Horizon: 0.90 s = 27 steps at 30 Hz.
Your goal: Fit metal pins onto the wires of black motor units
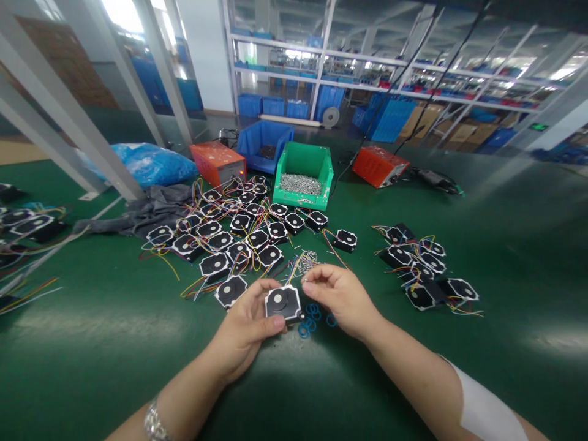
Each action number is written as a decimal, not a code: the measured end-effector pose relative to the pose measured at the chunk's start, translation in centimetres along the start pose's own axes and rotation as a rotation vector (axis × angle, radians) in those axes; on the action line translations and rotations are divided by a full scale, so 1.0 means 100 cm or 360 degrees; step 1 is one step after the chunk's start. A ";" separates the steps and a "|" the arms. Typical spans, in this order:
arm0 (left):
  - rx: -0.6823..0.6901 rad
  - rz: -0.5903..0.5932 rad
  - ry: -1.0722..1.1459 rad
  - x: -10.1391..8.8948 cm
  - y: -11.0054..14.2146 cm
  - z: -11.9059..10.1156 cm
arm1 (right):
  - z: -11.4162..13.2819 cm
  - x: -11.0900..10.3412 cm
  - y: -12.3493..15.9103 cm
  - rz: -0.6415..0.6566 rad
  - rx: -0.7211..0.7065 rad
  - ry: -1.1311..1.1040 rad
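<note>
My left hand [250, 321] is closed around a square black motor [283, 302] with silver corners, a round centre and coloured wires at its far edge. A screw stands out at the motor's near right corner. Just to the right, my right hand [337, 294] pinches a small silver screw [304, 280], apart from the motor. Beyond the hands lies a loose pile of screws [307, 262]. Several blue rings [312, 311] lie on the green surface below my right hand. Many similar motors [239, 254] with tangled wires are spread beyond my left hand.
A green bin [301, 199] of screws stands at the back, beside a blue bin [250, 138]. Two orange boxes [215, 164] flank them, one with a lit red light. More motors [422, 263] lie at right. Dark cloth [156, 211] and a metal post [87, 116] are at left.
</note>
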<state>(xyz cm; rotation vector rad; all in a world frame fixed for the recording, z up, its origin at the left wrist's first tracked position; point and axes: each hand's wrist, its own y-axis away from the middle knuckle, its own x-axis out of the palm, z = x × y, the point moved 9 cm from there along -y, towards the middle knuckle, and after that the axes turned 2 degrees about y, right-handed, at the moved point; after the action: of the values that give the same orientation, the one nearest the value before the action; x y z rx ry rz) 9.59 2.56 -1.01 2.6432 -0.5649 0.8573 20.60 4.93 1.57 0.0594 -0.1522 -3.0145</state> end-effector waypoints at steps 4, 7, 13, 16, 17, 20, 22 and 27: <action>-0.0012 0.0076 -0.0039 0.005 0.003 0.001 | -0.004 0.002 -0.002 0.0089 0.0065 -0.0012; -0.0007 0.0112 -0.0063 0.006 0.003 0.002 | -0.006 0.004 -0.003 0.0182 0.0091 0.0077; -0.0066 0.0198 -0.0097 0.008 0.002 0.010 | 0.002 0.010 -0.003 0.0471 0.0060 0.0307; -0.0066 0.0237 -0.0112 0.008 0.002 0.010 | 0.006 0.012 -0.003 0.0578 0.0037 0.0337; -0.0062 0.0240 -0.0112 0.007 0.002 0.010 | 0.007 0.012 -0.003 0.0587 0.0032 0.0350; -0.0064 0.0237 -0.0099 0.005 0.002 0.010 | 0.007 0.011 -0.003 0.0565 0.0007 0.0389; -0.0057 0.0233 -0.0079 0.005 0.003 0.009 | 0.006 0.010 -0.003 0.0523 0.0010 0.0321; -0.0021 0.0216 -0.0070 0.004 0.002 0.006 | 0.002 0.009 -0.003 0.0442 0.0042 0.0179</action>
<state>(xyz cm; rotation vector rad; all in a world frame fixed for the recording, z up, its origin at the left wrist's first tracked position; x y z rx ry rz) 10.02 2.02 -1.17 2.6418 -0.7658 0.8318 19.68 5.18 1.68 0.1931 -0.1739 -2.7246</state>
